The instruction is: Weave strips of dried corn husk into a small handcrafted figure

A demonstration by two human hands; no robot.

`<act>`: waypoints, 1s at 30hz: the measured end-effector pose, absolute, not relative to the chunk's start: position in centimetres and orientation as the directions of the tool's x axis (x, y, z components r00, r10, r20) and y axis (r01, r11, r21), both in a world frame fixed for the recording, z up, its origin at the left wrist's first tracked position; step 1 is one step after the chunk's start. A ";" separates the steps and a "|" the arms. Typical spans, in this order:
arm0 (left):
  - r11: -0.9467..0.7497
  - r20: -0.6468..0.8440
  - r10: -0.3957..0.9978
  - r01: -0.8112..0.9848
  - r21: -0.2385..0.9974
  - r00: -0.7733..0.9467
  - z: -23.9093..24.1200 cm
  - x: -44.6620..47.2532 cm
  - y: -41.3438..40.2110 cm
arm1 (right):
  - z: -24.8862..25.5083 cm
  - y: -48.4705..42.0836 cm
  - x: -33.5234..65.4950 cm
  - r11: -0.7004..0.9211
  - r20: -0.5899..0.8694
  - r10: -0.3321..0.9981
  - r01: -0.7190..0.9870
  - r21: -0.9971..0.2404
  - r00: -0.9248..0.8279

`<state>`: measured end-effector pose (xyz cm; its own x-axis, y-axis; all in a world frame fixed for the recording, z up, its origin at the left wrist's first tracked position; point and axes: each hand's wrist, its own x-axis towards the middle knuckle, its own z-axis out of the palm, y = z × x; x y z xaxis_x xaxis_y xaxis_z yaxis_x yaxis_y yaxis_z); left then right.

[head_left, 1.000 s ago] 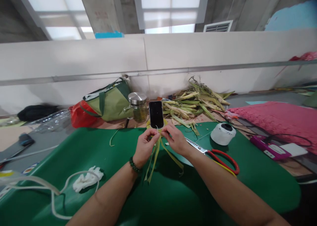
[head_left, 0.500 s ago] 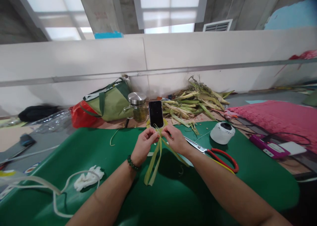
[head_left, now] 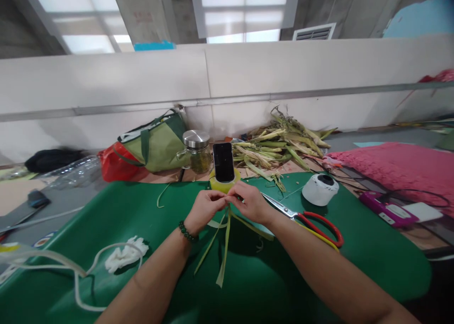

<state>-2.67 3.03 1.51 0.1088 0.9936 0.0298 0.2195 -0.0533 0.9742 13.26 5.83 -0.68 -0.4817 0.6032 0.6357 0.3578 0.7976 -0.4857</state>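
Observation:
Pale green corn husk strips [head_left: 226, 248] hang down from between my fingers over the green mat [head_left: 269, 281]. My left hand [head_left: 206, 211], with a dark bead bracelet at the wrist, pinches the top of the strips. Fingertip to fingertip with it, my right hand [head_left: 250, 202] is also closed on the strips; one strip slants out to the right below it. The gathered ends are hidden by my fingers. Just behind my hands a phone [head_left: 223, 161] leans upright on a yellow roll of tape [head_left: 222, 186].
Scissors [head_left: 312, 222] with red handles lie right of my hands, by a white spool [head_left: 319, 189]. Corn husks [head_left: 283, 146] are heaped behind. A glass mug [head_left: 197, 156] and a green bag [head_left: 156, 144] stand back left. Crumpled tissue [head_left: 126, 255] and a white cable [head_left: 80, 286] lie left.
Both hands have lowered slightly and their fingertips have come together. The hanging strips have spread apart and hang lower. More of the yellow roll shows behind my hands.

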 end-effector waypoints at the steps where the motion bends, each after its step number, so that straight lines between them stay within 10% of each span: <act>1: -0.052 0.022 0.991 0.237 0.970 0.129 1.5 -2.7 3.0 | -0.7 5.8 13.2 0.802 0.633 0.597 0.365 -0.472 -0.492; 30: -0.007 -0.032 0.980 0.192 0.981 0.197 2.0 -2.8 2.6 | -0.4 6.0 12.9 0.520 0.453 0.818 0.121 -0.845 -0.354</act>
<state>-2.83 2.60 1.96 0.1970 0.9799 -0.0316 0.1917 -0.0069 0.9814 12.93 6.00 -0.42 -0.3540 0.8183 0.4528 0.1213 0.5203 -0.8453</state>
